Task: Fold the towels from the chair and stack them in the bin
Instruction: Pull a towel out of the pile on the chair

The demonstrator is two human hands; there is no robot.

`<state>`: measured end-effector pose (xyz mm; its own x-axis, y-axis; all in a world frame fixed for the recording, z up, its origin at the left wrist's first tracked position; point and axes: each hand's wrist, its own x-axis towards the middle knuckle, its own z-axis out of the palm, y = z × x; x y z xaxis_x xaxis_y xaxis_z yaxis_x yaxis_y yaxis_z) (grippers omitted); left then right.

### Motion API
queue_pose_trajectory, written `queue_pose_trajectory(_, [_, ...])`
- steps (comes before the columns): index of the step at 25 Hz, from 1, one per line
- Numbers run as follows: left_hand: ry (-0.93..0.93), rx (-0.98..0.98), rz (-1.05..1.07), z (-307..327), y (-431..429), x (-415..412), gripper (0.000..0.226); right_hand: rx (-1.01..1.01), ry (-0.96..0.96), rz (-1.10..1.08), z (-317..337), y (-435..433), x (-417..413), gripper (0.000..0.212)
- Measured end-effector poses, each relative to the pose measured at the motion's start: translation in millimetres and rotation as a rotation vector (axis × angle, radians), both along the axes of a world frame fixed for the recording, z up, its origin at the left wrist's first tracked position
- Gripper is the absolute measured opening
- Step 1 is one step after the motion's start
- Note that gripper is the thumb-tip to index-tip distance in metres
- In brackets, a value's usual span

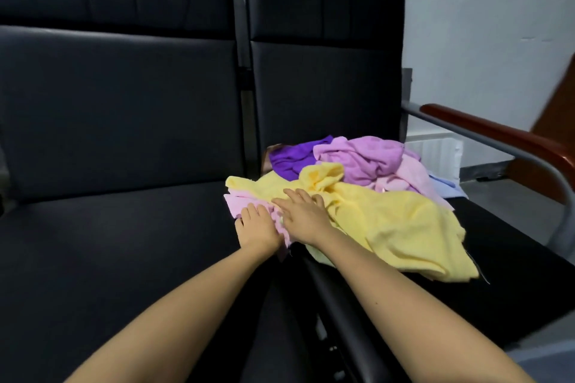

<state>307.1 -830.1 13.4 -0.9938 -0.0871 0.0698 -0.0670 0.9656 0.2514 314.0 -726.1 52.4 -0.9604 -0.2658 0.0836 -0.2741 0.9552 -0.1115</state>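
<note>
A heap of loose towels lies on the right black chair seat. A large yellow towel spreads across the front. Behind it sit a dark purple towel, a lilac towel and a pale pink towel. A small pink towel pokes out at the heap's left edge. My left hand rests on that pink towel with its fingers curled at the edge. My right hand lies flat, fingers straight, across the pink and yellow towels. No bin is in view.
A second black chair stands to the left, with a gap between the two seats. A wooden armrest on a grey metal frame borders the right chair. A white wall and grey floor lie behind at the right.
</note>
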Motion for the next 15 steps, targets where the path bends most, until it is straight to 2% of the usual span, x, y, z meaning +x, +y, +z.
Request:
queue_pose_trajectory(2, [0.097, -0.075, -0.028, -7, 2, -9, 0.049, 0.138, -0.11, -0.058, -8, -2, -14, 0.047])
queue_pose_trajectory(4, [0.129, -0.05, -0.053, -4, 0, -11, 0.037, 0.181, -0.161, -0.109, -14, -1, -18, 0.048])
queue_pose_trajectory(5, [0.153, 0.053, -0.03, -2, -1, -13, 0.028, 0.188, -0.157, -0.125, -15, -1, -18, 0.049])
queue_pose_trajectory(7, [0.248, 0.494, 0.088, 7, -7, -12, 0.009, 0.181, -0.148, -0.156, -14, -1, -17, 0.049])
queue_pose_trajectory(9, [0.313, 0.962, 0.218, 21, -15, -12, 0.006, 0.152, -0.138, -0.199, -12, 0, -16, 0.05])
queue_pose_trajectory(10, [0.359, 1.105, 0.27, 29, -20, -12, 0.006, 0.142, -0.135, -0.222, -11, 1, -15, 0.05])
queue_pose_trajectory(12, [0.485, 1.318, 0.316, 53, -30, -12, 0.004, 0.131, -0.14, -0.266, -8, 6, -14, 0.05])
queue_pose_trajectory(15, [0.687, 1.517, 0.309, 96, -42, -14, 0.003, 0.138, -0.146, -0.359, -1, 18, -13, 0.056])
